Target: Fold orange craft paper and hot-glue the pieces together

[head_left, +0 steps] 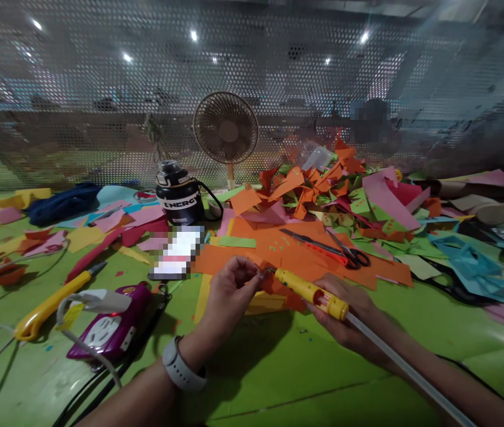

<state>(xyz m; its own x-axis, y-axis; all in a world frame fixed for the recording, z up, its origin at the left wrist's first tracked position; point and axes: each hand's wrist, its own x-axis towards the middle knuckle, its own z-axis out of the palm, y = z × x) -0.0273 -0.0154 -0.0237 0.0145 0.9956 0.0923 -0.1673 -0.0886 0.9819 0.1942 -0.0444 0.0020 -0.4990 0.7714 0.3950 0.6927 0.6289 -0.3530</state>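
Observation:
A yellow glue gun with a pale glue stick trailing from its back end rests in my right hand, the fingers wrapped round its underside. Its nozzle points left, at my left hand, which is closed in a pinch beside the tip. Whatever those fingertips hold is too small to make out. Just behind the nozzle lies a small folded orange paper piece. Under both hands are orange sheets and a yellow sheet on the green table.
Scissors and a red-and-black cutter lie ahead to the right. A paper heap, fan and black bottle stand behind. On the left are a phone, a purple power strip and a yellow-handled tool.

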